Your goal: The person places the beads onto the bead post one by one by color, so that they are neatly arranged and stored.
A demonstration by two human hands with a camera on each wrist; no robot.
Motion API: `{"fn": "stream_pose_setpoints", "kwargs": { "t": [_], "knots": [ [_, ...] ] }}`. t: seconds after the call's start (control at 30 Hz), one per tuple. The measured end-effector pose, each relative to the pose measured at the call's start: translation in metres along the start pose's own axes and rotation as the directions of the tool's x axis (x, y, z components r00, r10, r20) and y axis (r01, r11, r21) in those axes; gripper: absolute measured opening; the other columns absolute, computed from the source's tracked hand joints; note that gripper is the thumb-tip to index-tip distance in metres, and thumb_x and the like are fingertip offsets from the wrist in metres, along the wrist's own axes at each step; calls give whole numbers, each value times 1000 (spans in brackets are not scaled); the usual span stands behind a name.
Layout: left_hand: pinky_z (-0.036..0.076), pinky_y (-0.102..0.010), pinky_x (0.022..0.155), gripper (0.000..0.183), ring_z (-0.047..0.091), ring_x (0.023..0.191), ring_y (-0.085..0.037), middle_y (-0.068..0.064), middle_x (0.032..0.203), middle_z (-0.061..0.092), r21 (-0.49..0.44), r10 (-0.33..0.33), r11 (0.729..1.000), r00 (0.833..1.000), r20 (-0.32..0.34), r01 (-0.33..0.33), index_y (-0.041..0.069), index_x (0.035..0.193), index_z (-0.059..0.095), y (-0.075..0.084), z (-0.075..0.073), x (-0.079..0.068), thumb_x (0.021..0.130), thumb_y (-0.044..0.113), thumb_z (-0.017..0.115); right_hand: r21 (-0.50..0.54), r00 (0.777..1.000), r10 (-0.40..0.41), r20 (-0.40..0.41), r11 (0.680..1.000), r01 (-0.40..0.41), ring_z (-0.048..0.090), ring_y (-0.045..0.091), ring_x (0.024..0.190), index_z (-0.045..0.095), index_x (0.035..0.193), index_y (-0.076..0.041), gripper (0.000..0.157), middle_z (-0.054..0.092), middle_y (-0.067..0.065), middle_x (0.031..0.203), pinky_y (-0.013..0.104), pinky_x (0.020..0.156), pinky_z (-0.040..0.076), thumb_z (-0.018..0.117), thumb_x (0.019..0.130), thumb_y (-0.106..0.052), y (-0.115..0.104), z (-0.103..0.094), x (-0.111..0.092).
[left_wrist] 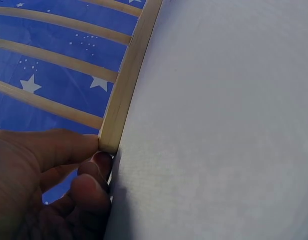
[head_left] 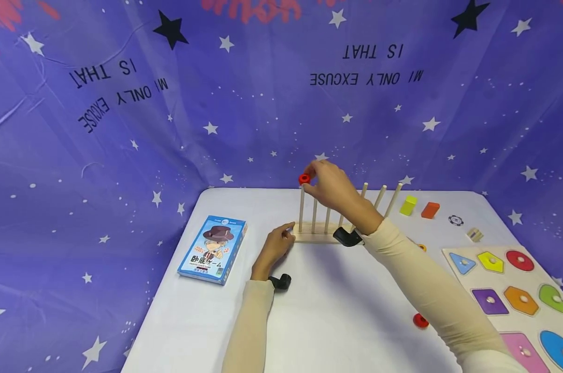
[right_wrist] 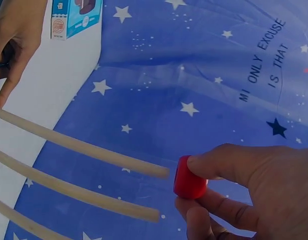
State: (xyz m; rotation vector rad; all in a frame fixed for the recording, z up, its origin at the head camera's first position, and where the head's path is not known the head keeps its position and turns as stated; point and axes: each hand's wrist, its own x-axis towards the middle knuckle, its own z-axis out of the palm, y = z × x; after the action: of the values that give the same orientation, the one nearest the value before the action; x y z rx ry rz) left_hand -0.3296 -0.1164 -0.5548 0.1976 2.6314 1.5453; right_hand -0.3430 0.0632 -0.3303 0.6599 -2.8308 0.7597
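Observation:
A wooden peg rack stands on the table, its several upright rods rising from a flat base. At the base's left end is my left hand, and in the left wrist view its thumb and fingertips grip the corner of the base. My right hand pinches a red ring-shaped bead between thumb and fingers. The bead is at the top of the leftmost rod. In the right wrist view, a small gap shows between the bead and the rod tip. My right forearm hides part of the rack.
A blue card-game box lies at left. Beyond the rack's right end are a yellow-green block, an orange block and a poker chip. A shape puzzle board fills the right side. Another red bead lies near my right sleeve.

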Motion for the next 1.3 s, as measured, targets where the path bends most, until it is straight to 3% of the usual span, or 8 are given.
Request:
{"fn": "stream_pose_setpoints", "kwargs": {
  "t": [0.33, 0.53, 0.7, 0.8, 0.9, 1.03, 1.23, 1.3],
  "knots": [
    [41, -25, 54, 45, 47, 61, -11, -3, 88, 58, 17, -4, 1000, 1000, -14, 5, 12, 137, 53, 2, 3, 3, 93, 10, 59, -49, 1000, 14, 23, 999, -13, 58, 24, 97, 62, 108, -6, 29, 60, 6, 105, 43, 85, 47, 70, 86, -22, 1, 5, 2],
    [41, -27, 58, 45, 47, 65, -12, -2, 86, 58, 28, 20, 999, 1000, -20, -20, 14, 136, 54, 8, 11, 14, 92, 11, 60, -46, 998, 30, -56, 998, -32, 58, 24, 97, 59, 119, -6, 37, 56, 8, 112, 42, 85, 47, 67, 88, -25, 7, -12, -11],
    [43, -25, 51, 45, 48, 59, -11, -4, 89, 58, 21, 1, 1000, 1000, -21, -1, 13, 136, 54, 5, 10, 8, 91, 10, 58, 8, 985, 70, -161, 998, -70, 55, 18, 80, 59, 121, -10, 35, 56, 3, 104, 35, 68, 47, 66, 89, -24, 25, -31, -69],
    [43, -24, 42, 45, 47, 51, -11, -5, 92, 57, -1, -27, 1000, 999, -29, 27, 14, 138, 53, 1, 5, 4, 93, 10, 57, 47, 971, 126, -203, 992, -119, 53, 15, 73, 60, 117, -12, 29, 58, 0, 95, 32, 61, 46, 65, 90, -23, 51, -32, -120],
    [44, -24, 40, 45, 46, 48, -10, -7, 93, 56, -12, -27, 1000, 999, -33, 27, 15, 138, 52, -2, 2, 3, 94, 11, 57, 74, 951, 236, -199, 972, -225, 52, 15, 67, 60, 113, -14, 24, 57, -1, 84, 28, 55, 45, 63, 92, -26, 85, -22, -177],
    [44, -25, 41, 46, 46, 49, -10, -8, 92, 57, -7, -20, 1000, 999, -33, 19, 15, 139, 52, 0, -3, 6, 94, 12, 58, 99, 898, 433, -81, 900, -425, 51, 15, 66, 57, 116, -14, 32, 55, 1, 80, 25, 49, 43, 61, 93, -36, 123, 4, -246],
    [43, -27, 42, 45, 46, 49, -12, -7, 90, 57, -33, -74, 997, 997, -23, 73, 19, 139, 52, 2, 0, 4, 94, 15, 57, 112, 721, 675, 155, 713, -692, 50, 16, 72, 47, 128, -6, 60, 52, 3, 83, 25, 53, 42, 65, 87, -45, 148, 44, -313],
    [43, -28, 42, 45, 46, 50, -13, -8, 91, 57, -49, -76, 996, 997, -10, 76, 19, 139, 51, 1, 7, 2, 94, 14, 56, 94, 690, 703, 171, 686, -722, 49, 17, 71, 46, 129, -5, 59, 52, 3, 81, 26, 56, 42, 67, 87, -41, 154, 53, -326]
  ]
}}
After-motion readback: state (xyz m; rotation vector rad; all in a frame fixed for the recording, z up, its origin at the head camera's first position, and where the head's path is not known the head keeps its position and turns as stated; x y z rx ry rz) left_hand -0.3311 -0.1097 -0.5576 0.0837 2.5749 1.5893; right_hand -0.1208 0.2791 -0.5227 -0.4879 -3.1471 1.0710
